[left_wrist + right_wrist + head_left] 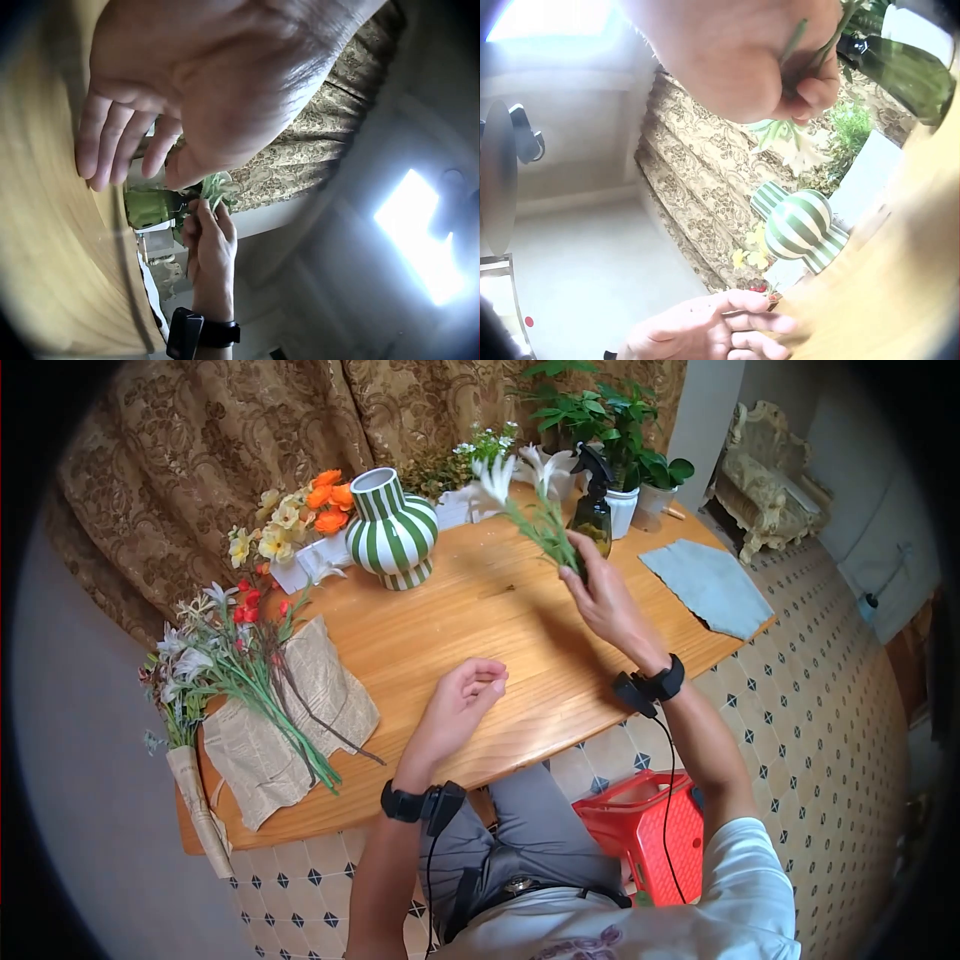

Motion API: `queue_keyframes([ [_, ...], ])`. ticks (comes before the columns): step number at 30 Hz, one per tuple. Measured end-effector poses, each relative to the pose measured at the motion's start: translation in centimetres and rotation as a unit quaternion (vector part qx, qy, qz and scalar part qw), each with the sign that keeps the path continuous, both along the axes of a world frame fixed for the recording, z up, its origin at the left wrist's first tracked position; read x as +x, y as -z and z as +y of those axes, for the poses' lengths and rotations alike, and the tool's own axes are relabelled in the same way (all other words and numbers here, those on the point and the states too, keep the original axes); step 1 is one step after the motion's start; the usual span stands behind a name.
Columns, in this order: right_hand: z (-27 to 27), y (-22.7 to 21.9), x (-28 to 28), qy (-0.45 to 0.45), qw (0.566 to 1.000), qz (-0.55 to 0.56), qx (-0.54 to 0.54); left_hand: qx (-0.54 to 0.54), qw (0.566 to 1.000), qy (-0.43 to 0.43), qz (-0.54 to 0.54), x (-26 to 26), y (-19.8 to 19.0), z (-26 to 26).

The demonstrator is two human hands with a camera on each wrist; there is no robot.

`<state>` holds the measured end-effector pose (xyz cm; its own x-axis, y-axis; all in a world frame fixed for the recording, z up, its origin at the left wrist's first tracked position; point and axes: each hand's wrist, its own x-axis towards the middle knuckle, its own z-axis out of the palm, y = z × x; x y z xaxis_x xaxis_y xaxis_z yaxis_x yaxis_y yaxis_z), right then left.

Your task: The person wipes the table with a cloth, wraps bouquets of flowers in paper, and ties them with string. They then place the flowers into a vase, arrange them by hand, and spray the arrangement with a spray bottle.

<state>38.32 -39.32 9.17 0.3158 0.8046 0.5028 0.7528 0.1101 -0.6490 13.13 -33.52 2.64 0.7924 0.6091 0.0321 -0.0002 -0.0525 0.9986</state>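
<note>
Patterned curtains (pixel 290 420) back a glossy wooden table (pixel 470 620). Toward one o'clock, white flowers (pixel 493 484) rise from the right hand (pixel 612 600), which pinches their green stems (pixel 545 535), partly hiding a spray bottle (pixel 594 518); the left hand (pixel 458 710), fingers relaxed, is empty. Bulbous striped vase (pixel 392 540) at eleven; crinkled paper (pixel 253 763) at eight.

Passing room lies in front of the striped vase (pixel 392 540); a spray bottle (pixel 594 513) crowds the right hand (pixel 608 600).
</note>
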Motion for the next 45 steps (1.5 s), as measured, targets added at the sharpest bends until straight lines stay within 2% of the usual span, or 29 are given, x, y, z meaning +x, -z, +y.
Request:
queue_keyframes([
  [2, 1.6, 2.7, 0.5, -0.019, 1.000, -0.002, -0.004, 0.004, 1.000, 0.007, -0.002, -0.8, -0.1, -0.6],
  [3, 2.1, 3.7, 0.8, 0.012, 0.994, -0.031, -0.100, 0.001, 1.000, -0.001, 0.006, -1.2, -0.2, -0.9],
  [4, 2.5, 5.0, 1.2, 0.013, 0.994, -0.031, -0.100, -0.002, 1.000, -0.009, 0.013, -1.6, -0.2, -1.2],
  [6, 3.0, 7.1, 2.1, 0.033, 0.973, -0.202, -0.109, -0.013, 1.000, -0.019, 0.010, -2.5, -0.1, -1.9],
  [7, 2.5, 5.7, 1.7, 0.033, 0.969, -0.180, -0.164, -0.026, 0.999, -0.030, 0.006, -2.9, 0.1, -2.2],
  [11, 1.5, 4.1, 1.3, 0.045, 0.973, -0.146, -0.176, -0.001, 0.999, -0.045, 0.007, -4.2, 0.8, -3.2],
  [13, 1.2, 3.5, 1.2, 0.050, 0.969, -0.102, -0.217, -0.008, 0.997, -0.074, -0.019, -4.4, 0.8, -3.6],
  [22, 2.4, 5.1, 2.4, 0.065, 0.939, -0.182, -0.284, 0.007, 0.995, -0.090, -0.034, -4.3, 1.2, -4.0],
  [26, 3.2, 6.6, 4.1, 0.076, 0.956, -0.138, -0.247, 0.003, 0.995, -0.095, -0.042, -4.6, 1.5, -4.0],
  [28, 3.1, 6.7, 4.7, 0.083, 0.980, -0.090, -0.159, 0.008, 0.995, -0.095, -0.042, -4.6, 1.5, -4.0],
  [34, 2.1, 4.8, 3.6, 0.075, 0.976, -0.078, -0.187, 0.017, 0.994, -0.100, -0.035, -4.5, 1.5, -4.1],
  [36, 2.1, 4.9, 3.5, -0.007, 0.962, -0.155, -0.225, 0.016, 0.994, -0.101, -0.035, -4.5, 1.4, -4.1],
  [40, 3.1, 7.0, 4.1, 0.007, 0.963, -0.215, -0.160, 0.015, 0.994, -0.101, -0.039, -4.5, 1.6, -4.1],
  [42, 3.3, 6.8, 4.1, 0.039, 0.989, -0.123, -0.071, 0.017, 0.994, -0.100, -0.045, -4.5, 1.6, -4.0],
  [43, 3.2, 6.4, 3.9, 0.037, 0.989, -0.123, -0.070, 0.017, 0.994, -0.098, -0.049, -4.6, 1.7, -4.0],
  [45, 2.3, 4.7, 3.3, 0.056, 0.996, -0.029, -0.055, 0.017, 0.994, -0.101, -0.045, -4.6, 1.8, -4.1],
])
